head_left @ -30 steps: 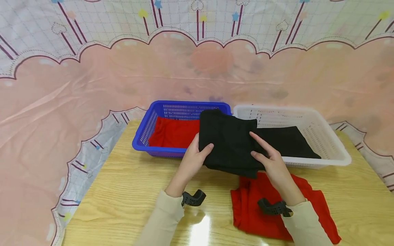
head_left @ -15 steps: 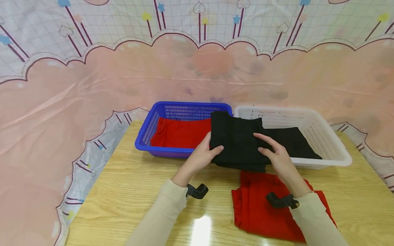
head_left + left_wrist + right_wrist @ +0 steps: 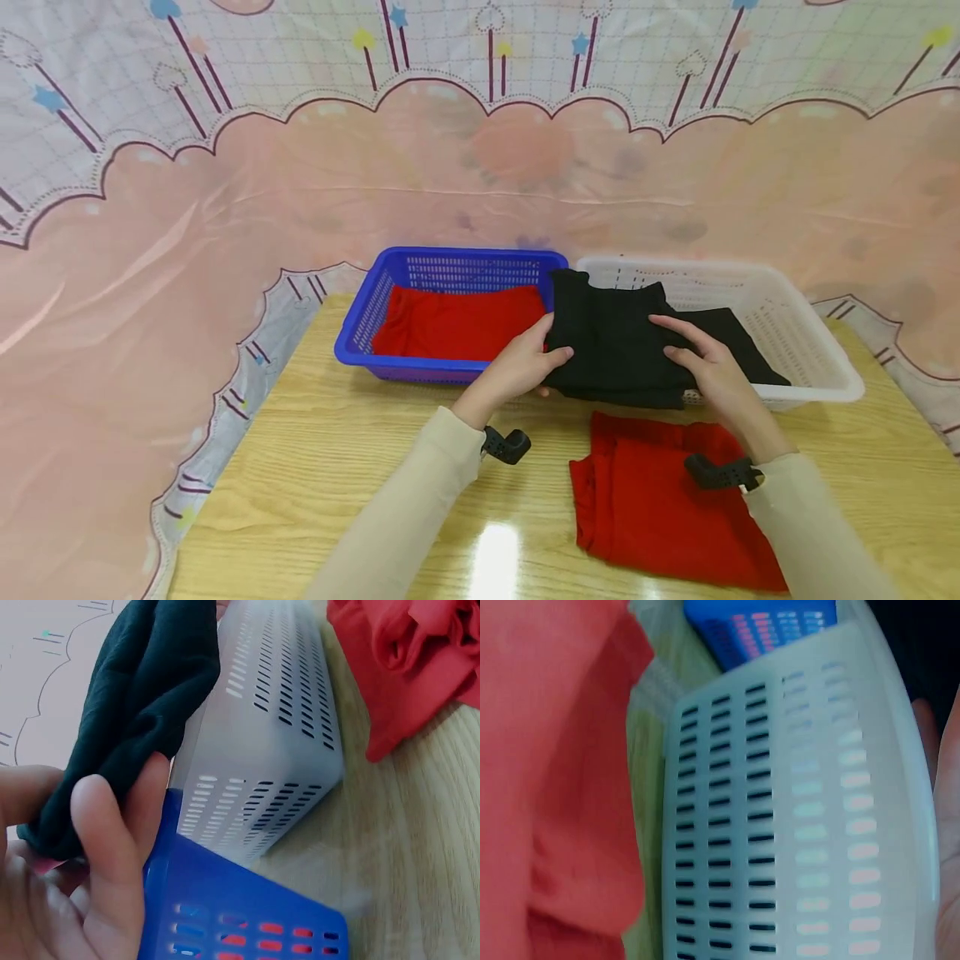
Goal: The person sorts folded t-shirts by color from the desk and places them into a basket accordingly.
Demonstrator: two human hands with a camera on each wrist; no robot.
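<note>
A folded black garment (image 3: 618, 342) is held between my two hands, over the left part of the white basket (image 3: 821, 393). My left hand (image 3: 517, 367) grips its left edge, thumb on top; the left wrist view shows the cloth (image 3: 142, 697) pinched by thumb and fingers. At the right side, my right hand (image 3: 712, 371) holds it with thumb and index finger on top; its other fingers are hidden. Another black garment (image 3: 738, 343) lies flat inside the white basket. In the right wrist view only a sliver of my right hand (image 3: 948, 825) shows.
Left of the white basket stands a blue basket (image 3: 420, 365) with a folded red garment (image 3: 465, 325) in it. Another red garment (image 3: 667, 500) lies folded on the wooden table (image 3: 315, 483), in front of the white basket. A patterned cloth (image 3: 300, 192) hangs behind.
Both hands have carried the black garment to the right, from partly over the blue basket to over the white one. More of the red garment in the blue basket shows.
</note>
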